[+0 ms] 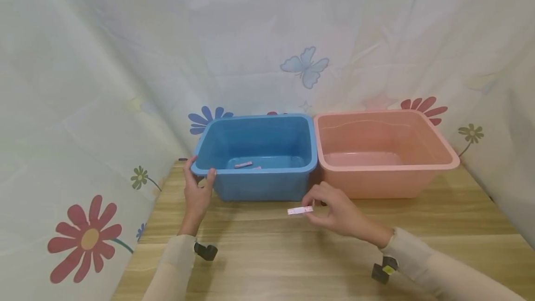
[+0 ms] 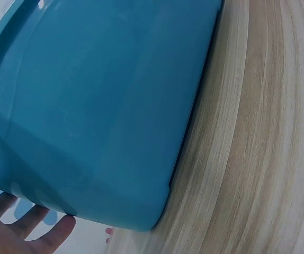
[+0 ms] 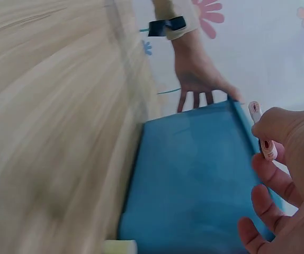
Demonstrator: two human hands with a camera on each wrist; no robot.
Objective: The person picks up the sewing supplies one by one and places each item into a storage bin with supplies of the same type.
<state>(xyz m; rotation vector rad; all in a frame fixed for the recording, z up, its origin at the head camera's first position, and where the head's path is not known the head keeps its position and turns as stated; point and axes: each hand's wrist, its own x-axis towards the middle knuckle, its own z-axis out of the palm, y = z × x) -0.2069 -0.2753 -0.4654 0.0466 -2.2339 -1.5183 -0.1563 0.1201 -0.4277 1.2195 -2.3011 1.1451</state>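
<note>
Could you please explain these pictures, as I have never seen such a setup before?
There is no machine here: a person works with two bare hands. The widest picture comes from a camera on the head; the other two come from cameras on the left and right wrists. On the wood-grain table stand a blue tub and, to its right, a pink tub. The left hand holds the blue tub's rim at its near left corner. The right hand pinches a small pale strip with reddish ends. At least one similar piece lies inside the blue tub.
</note>
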